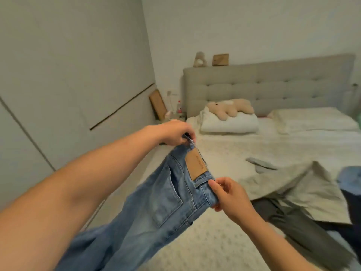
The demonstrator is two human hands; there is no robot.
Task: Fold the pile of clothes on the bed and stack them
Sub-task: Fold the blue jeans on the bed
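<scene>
A pair of light blue jeans [156, 202] with a tan leather patch at the waistband hangs in the air over the bed's left edge, legs trailing down to the lower left. My left hand [172, 133] pinches the far end of the waistband. My right hand [230, 198] grips the near end of the waistband. On the bed [224, 241] to the right lies the pile: a beige garment [293, 184], a dark grey garment [297, 225], a dark blue garment [351, 180] at the frame's right edge, and grey socks [261, 165].
A folded white blanket [230, 122] with a beige plush toy [230, 108] lies by the tufted headboard [273, 87]; a pillow [312, 120] lies to its right. A white wardrobe [58, 85] lines the left side. A cluttered nightstand [172, 116] stands in the corner.
</scene>
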